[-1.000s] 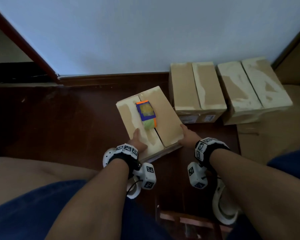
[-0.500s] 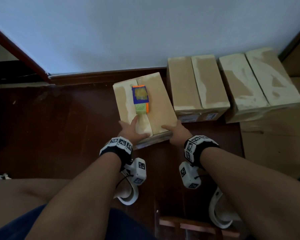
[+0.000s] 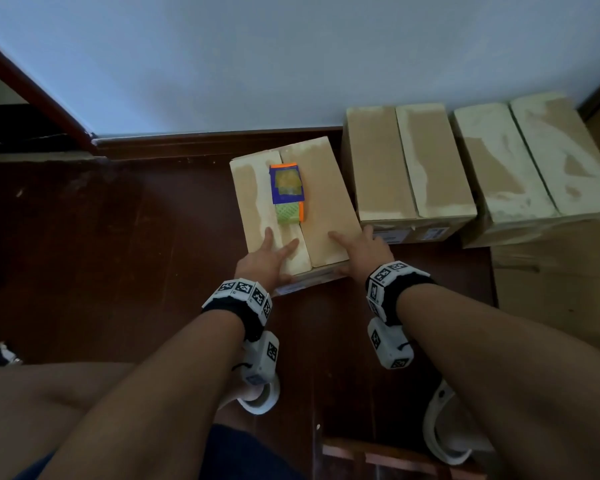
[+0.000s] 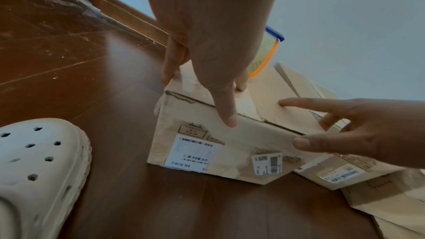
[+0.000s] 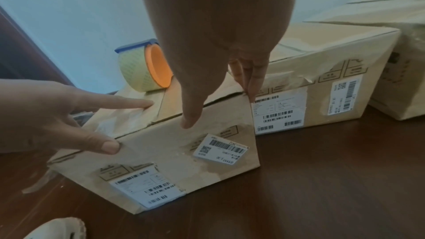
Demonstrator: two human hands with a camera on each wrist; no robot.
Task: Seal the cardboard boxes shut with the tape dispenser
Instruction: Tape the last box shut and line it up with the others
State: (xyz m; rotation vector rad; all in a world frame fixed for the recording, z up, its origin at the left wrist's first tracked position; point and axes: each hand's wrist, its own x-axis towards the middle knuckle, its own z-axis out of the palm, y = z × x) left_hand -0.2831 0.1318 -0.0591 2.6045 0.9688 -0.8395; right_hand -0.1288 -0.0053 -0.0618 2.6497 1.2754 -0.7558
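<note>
both flaps of the near box (image 3: 323,202) are pressed flat by the left hand (image 3: 264,261) and right hand (image 3: 364,251), fingers straight, nothing grasped, seam likely held closed for the tape dispenser (image 3: 287,192) parked at 12 o'clock.

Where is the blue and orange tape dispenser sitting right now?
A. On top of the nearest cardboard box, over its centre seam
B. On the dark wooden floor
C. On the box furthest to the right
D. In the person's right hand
A: the blue and orange tape dispenser rests on the top flaps of the nearest cardboard box, while the left hand and right hand only lie on the flaps.
</note>
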